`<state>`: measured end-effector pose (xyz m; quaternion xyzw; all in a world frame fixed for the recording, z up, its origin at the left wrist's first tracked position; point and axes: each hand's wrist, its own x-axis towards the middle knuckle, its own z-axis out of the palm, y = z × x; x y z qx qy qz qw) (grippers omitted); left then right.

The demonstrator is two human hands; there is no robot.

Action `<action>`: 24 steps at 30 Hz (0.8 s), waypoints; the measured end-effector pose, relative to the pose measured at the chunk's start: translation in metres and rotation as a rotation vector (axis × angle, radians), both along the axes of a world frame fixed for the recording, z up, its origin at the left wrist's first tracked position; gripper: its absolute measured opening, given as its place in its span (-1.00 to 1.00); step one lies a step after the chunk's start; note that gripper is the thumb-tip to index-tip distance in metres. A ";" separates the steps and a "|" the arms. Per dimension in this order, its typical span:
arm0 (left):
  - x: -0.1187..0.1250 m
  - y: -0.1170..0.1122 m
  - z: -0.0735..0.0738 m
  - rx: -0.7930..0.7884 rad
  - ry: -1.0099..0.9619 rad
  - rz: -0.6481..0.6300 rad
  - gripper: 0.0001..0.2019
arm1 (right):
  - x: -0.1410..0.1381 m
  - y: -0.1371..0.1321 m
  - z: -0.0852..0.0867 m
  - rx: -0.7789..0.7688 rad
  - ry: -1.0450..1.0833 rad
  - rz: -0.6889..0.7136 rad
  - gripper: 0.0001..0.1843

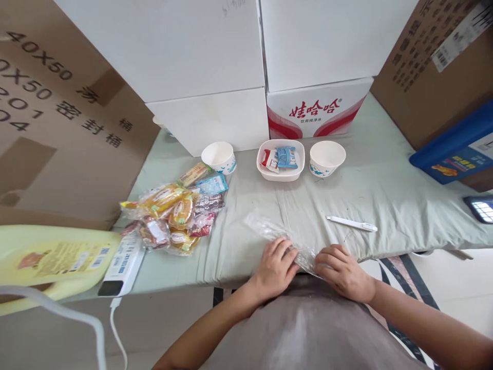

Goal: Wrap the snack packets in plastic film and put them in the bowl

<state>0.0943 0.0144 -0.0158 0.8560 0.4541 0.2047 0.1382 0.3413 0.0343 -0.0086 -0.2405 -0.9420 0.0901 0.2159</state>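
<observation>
A crumpled length of clear plastic film [275, 228] lies slantwise at the front edge of the cloth-covered surface. My left hand [278, 267] has its fingers bent over the film near its middle. At the film's lower right end, my right hand [344, 272] is closed, with the film running in under its fingers. I cannot tell whether the film is a bag or a loose sheet. Beyond my right hand lies a slim white pen-like tool [351, 223]. Left of the film is a pile of wrapped snacks [173, 210] in yellow, red, brown and blue packets.
Behind stand a white paper bowl [219, 156], a white tray [281, 176] with small packets, and another paper bowl [327, 158]. White boxes [211, 121] wall the back. A large carton [50, 118] and a white power bank [122, 264] with a cable are at left; a blue package [454, 149] is right.
</observation>
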 end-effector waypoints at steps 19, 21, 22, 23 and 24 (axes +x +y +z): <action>-0.008 0.009 -0.017 -0.364 -0.429 -0.013 -0.19 | -0.085 0.107 0.004 -0.718 0.179 -0.637 -0.56; -0.007 0.010 -0.016 -0.327 -0.401 -0.002 -0.32 | -0.087 0.111 -0.004 -0.703 0.216 -0.679 -0.55; -0.006 0.010 -0.015 -0.309 -0.393 0.000 -0.37 | -0.086 0.113 -0.007 -0.704 0.248 -0.694 -0.57; -0.006 0.011 -0.014 -0.294 -0.389 -0.004 -0.42 | -0.084 0.113 -0.008 -0.707 0.283 -0.702 -0.59; -0.006 0.012 -0.013 -0.281 -0.389 -0.009 -0.46 | -0.082 0.115 -0.009 -0.710 0.317 -0.697 -0.62</action>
